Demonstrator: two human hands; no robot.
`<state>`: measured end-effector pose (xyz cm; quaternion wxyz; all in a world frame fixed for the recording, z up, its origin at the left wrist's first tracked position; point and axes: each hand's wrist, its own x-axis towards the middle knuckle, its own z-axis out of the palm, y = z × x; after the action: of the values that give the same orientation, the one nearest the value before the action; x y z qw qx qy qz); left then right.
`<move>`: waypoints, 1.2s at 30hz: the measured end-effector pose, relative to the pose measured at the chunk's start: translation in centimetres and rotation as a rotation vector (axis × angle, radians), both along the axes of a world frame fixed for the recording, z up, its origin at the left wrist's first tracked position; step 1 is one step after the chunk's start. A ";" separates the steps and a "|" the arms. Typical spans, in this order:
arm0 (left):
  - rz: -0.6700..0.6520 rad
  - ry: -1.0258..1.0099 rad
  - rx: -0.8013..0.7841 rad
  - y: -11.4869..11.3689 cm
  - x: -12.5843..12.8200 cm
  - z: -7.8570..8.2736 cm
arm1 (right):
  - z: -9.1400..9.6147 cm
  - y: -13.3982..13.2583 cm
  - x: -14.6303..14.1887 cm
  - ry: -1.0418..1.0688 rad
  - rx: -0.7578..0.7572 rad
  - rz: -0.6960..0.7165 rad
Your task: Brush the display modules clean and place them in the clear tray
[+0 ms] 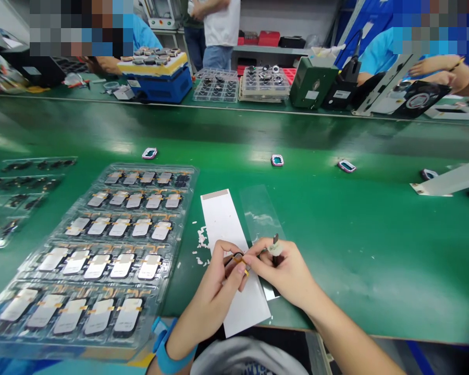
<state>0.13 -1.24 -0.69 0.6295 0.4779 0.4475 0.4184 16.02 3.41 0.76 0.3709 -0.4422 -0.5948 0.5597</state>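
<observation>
Head view, lower centre of the frame. The left hand [219, 278] and the right hand [287, 271] meet fingertip to fingertip above a white strip [222, 219] that lies lengthwise on the green belt [355, 234]. The left thumb and forefinger are pressed together on a small dark part [237, 258] with an orange tail. The part sits exactly at the junction of the two hands, and both hands are equally near it. Most of it is hidden by the fingers; the visible portion runs roughly across the frame, from the left thumb toward the right forefinger, which touches its right end. The remaining right fingers are curled around a slim tool [275, 245], whose pale-collared tip stands up toward the top of the frame, just right of the part. A clear film [258, 208] lies beside the strip on its right, and white scraps [201, 238] are scattered on its left. A blue wrist strap [163, 348] circles the left wrist. At centre left, a blister tray [190, 179] holds rows of flat rectangular modules. Pink-framed pieces [277, 160] lie well apart along the belt further up the frame. Other people are at work at the top edge.
</observation>
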 end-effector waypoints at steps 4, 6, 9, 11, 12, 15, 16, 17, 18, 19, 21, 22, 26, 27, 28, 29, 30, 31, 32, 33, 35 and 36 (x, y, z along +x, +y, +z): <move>-0.016 0.016 0.019 0.1 0.0 -0.1 | 0.1 0.1 0.0 0.006 -0.004 0.007; -0.013 0.022 0.020 0.0 0.0 -0.1 | 0.3 0.2 0.1 0.015 0.001 0.011; -0.007 0.033 0.036 0.0 0.0 -0.1 | 0.4 0.2 0.0 0.029 0.002 0.017; -0.007 0.042 0.046 0.0 0.0 -0.1 | 0.4 0.2 0.0 0.038 -0.005 0.025; -0.008 0.047 0.049 0.0 0.0 -0.2 | 0.3 0.2 -0.1 0.043 -0.009 0.030; 0.001 0.060 0.066 0.1 0.0 -0.4 | -0.1 0.1 -0.2 0.025 -0.017 0.039; 0.006 0.064 0.069 0.1 0.0 -0.5 | -0.2 0.1 -0.2 0.007 -0.009 0.037; 0.009 0.068 0.068 0.1 -0.1 -0.5 | -0.2 0.1 -0.1 -0.010 0.009 0.032; 0.016 0.074 0.067 0.1 -0.2 -0.6 | -0.1 0.1 0.0 -0.027 0.032 0.028; 0.024 0.084 0.070 0.1 -0.3 -0.5 | 0.1 0.3 0.2 -0.042 0.063 0.022; 0.047 0.145 0.102 0.0 -0.6 -0.4 | 0.6 1.1 0.5 -0.067 0.148 -0.017; 0.060 0.200 0.132 0.1 -0.8 -0.3 | 0.9 1.8 0.6 -0.082 0.193 -0.052; 0.109 0.518 0.258 0.9 -1.2 0.1 | 0.8 6.6 -0.6 -0.056 0.215 -0.199; 0.122 0.590 0.283 1.2 -1.2 0.2 | 0.3 8.1 -1.4 0.007 0.165 -0.216; 0.134 0.651 0.308 1.6 -1.2 0.2 | -0.4 9.5 -2.2 0.039 0.142 -0.217; 0.144 0.702 0.335 2.0 -1.1 0.2 | -1.2 10.8 -3.1 0.056 0.129 -0.216; 0.154 0.741 0.362 2.4 -1.0 0.1 | -2.0 11.9 -3.9 0.070 0.118 -0.217; 0.164 0.773 0.385 2.7 -1.0 0.0 | -2.7 12.8 -4.6 0.078 0.112 -0.221; 0.174 0.798 0.403 3.1 -0.9 -0.1 | -3.5 13.4 -5.2 0.087 0.108 -0.228; 0.183 0.820 0.413 3.4 -0.9 -0.2 | -4.1 13.9 -5.6 0.095 0.105 -0.236; 0.192 0.868 0.421 3.8 -0.9 -0.6 | -5.0 14.2 -5.9 0.109 0.105 -0.250; 0.189 0.897 0.422 4.0 -1.0 -0.7 | -5.3 14.3 -5.9 0.114 0.107 -0.252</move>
<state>-0.85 2.71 -1.42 0.2240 0.6848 0.6211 0.3083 10.11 17.67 -4.52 0.4942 -0.4606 -0.5415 0.5004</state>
